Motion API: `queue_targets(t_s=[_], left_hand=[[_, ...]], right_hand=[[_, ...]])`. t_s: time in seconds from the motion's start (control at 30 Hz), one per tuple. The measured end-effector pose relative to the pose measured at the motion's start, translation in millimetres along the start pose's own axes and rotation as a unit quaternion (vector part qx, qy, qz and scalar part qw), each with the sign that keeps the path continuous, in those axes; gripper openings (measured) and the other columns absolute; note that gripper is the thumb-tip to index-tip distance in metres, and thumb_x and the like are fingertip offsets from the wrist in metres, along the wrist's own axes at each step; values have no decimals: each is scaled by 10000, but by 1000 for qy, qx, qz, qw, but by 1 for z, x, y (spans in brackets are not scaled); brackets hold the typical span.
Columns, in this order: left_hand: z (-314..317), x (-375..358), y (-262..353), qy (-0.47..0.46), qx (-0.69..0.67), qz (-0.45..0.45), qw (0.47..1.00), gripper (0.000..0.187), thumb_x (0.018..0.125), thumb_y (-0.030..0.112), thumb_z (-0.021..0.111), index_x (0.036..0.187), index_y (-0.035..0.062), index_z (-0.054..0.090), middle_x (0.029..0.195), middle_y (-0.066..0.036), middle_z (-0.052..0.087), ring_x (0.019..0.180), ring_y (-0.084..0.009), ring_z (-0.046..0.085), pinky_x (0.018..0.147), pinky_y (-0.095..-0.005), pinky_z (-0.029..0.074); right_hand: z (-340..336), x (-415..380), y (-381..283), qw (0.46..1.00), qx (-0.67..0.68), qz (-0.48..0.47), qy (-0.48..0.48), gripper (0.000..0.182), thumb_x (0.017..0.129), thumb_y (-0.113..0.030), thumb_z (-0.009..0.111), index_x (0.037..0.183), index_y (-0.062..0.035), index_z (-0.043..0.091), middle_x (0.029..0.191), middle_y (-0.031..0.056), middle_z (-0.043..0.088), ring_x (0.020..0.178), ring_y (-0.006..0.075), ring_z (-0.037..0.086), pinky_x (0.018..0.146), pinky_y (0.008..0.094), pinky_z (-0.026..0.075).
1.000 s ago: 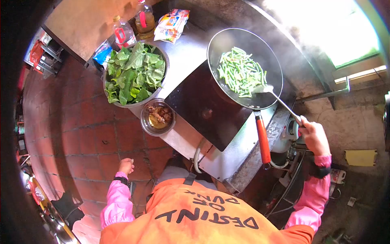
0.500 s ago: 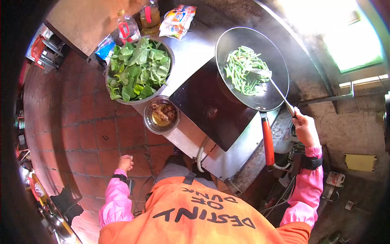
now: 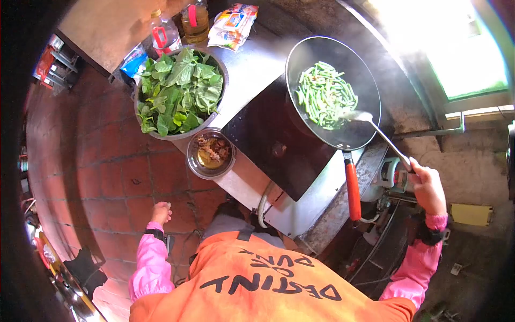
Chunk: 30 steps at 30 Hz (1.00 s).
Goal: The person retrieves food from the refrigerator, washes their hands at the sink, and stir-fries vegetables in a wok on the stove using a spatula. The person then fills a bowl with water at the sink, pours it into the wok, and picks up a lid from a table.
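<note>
The fingers of my right hand (image 3: pixel 429 189) grip the spatula (image 3: pixel 387 139), its blade at the edge of the green beans (image 3: pixel 325 96) in the pan (image 3: pixel 362 80); my left hand (image 3: pixel 161 213) is curled, apparently empty. I seem to be mid-stir; the next stroke calls for sliding low under the beans

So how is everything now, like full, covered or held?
Right hand, closed around the spatula handle
Left hand, looks loosely curled, nothing seen in it
Spatula, held, blade in the frying pan
Green beans, in pieces, in the pan
Frying pan, uncovered
Basin, heaped with green leaves
Bowl, uncovered, some food inside
Two bottles, standing upright
</note>
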<state>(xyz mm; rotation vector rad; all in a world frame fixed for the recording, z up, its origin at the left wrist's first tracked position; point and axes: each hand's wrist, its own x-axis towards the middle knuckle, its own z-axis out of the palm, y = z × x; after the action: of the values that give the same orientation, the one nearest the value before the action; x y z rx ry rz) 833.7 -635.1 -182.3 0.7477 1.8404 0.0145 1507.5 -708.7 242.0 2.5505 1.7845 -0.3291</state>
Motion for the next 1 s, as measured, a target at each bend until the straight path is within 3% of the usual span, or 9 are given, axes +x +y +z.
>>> queue_targets(t_s=[0.07,0.27,0.3,0.63,0.77,0.8,1.0], left_hand=[[0,2,1,-2,4,5,1000,200,897,280,557,953,90,582,645,-16,574,423,-120,495,372,-276,386],[2,5,12,-10,35,0,999,211,903,274,535,970,82,590,703,-47,602,456,-126,511,415,-281,406],[3,5,15,-12,34,5,999,203,901,277,543,958,86,586,680,-38,589,443,-124,506,393,-279,394],[-2,10,32,-5,16,18,1000,210,904,253,544,979,61,587,655,-37,576,431,-127,503,375,-279,390],[7,8,29,-10,33,20,999,206,901,255,551,972,66,593,659,-39,582,428,-128,502,375,-279,391],[10,4,31,-12,32,14,999,205,899,258,555,970,69,596,664,-41,585,429,-129,502,376,-280,391],[6,-6,28,5,17,13,1000,207,896,266,562,969,76,601,668,-43,585,430,-136,500,380,-284,392]], right_hand=[[-12,-11,13,998,-62,-23,2,360,759,-45,609,1119,-29,608,722,221,567,660,357,562,621,408,440],[9,-4,18,997,-72,7,-16,388,737,-26,624,1124,-40,611,732,221,571,689,369,562,634,419,435],[20,1,18,999,-45,-23,-3,394,740,-37,625,1134,-49,606,729,222,568,688,374,560,633,426,432],[11,-6,13,999,18,7,39,352,761,-8,624,1113,-16,608,740,190,588,668,305,592,627,357,450],[41,10,9,1000,17,-1,18,358,765,-48,628,1123,-42,609,753,220,581,691,373,575,637,410,448],[48,13,11,999,12,-30,41,361,766,-51,623,1126,-47,609,756,220,584,689,373,576,635,407,449],[34,0,4,991,127,1,30,388,758,-7,611,1145,-23,592,742,205,581,663,332,577,639,370,451]])
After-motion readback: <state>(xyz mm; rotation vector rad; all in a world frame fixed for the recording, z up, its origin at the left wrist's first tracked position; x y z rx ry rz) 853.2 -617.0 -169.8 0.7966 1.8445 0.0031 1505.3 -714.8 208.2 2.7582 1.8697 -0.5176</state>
